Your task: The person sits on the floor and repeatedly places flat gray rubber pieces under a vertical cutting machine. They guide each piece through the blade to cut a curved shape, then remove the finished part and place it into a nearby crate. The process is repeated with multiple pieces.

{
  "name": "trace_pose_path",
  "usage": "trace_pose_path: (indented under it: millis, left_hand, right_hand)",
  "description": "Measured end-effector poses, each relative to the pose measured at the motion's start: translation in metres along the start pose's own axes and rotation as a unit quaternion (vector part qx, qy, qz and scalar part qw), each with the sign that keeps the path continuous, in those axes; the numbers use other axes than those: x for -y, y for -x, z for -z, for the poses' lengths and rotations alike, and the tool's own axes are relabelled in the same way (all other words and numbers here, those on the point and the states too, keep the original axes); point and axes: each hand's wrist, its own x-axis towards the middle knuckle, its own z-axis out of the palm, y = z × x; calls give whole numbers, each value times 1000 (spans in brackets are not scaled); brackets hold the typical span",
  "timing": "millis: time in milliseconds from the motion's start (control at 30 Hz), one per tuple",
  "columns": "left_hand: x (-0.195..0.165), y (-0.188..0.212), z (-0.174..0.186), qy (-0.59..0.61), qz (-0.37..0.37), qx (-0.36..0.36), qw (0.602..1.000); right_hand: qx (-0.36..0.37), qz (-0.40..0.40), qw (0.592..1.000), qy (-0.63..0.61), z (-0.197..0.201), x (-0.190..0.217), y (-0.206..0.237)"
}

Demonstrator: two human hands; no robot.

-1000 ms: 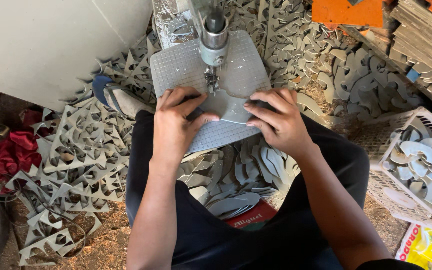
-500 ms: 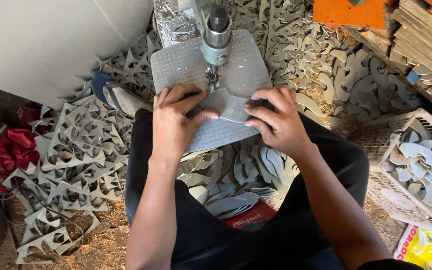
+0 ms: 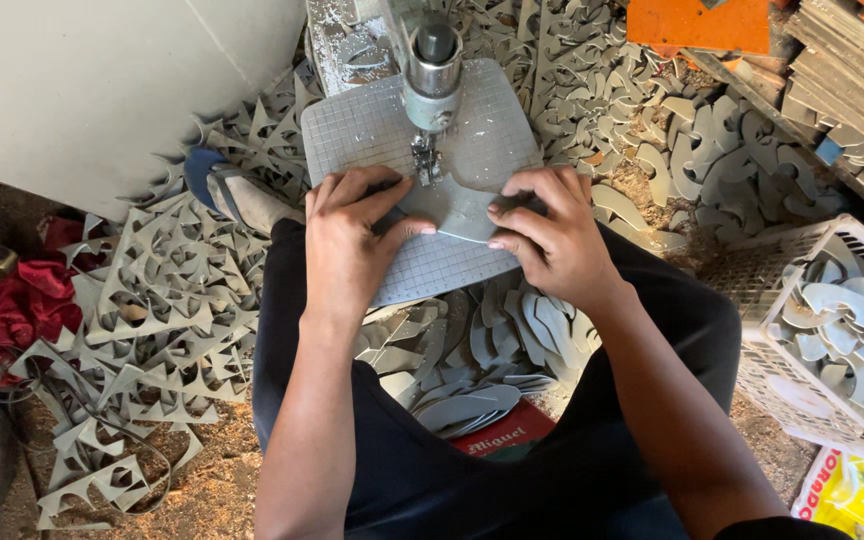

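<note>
A small grey saw table (image 3: 362,125) with a grid pattern stands in front of me, with a metal saw head (image 3: 433,70) and thin blade above it. A flat grey sheet piece (image 3: 452,210) lies on the table at the blade. My left hand (image 3: 347,245) presses on the piece from the left, fingers spread toward the blade. My right hand (image 3: 547,235) grips the piece's right edge with bent fingers. Both hands sit close to the blade.
Heaps of grey cut-out scraps (image 3: 162,310) cover the floor to the left and behind the table. Finished curved grey pieces (image 3: 482,360) lie between my knees. A white plastic basket (image 3: 782,290) of similar pieces stands at right. Red cloth (image 3: 22,305) lies far left. Orange boards (image 3: 697,22) top right.
Both hands have shifted the grey piece slightly on the table, turning it at the blade. The hands stay on it throughout.
</note>
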Motion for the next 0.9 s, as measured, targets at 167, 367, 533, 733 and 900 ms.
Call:
trace_pose_path:
  millis: [167,367,533,733,900]
  left_hand:
    - [-1,1,-1,-8,7,-2,1000]
    - [-2,0,-1,-9,16,7,1000]
    - [1,-1,-1,-13,9,2,1000]
    - [2,-1,-3,-17,13,2,1000]
    - [2,-2,-3,-23,13,4,1000]
  right_hand:
    - [-1,3,1000,-1,-5,-5,1]
    - [5,-7,1000,8,-4,-5,2]
    - [14,-15,1000,15,-4,-4,0]
    - [19,-30,999,1,-3,-2,-3]
    - [26,-29,999,5,-1,-2,-6]
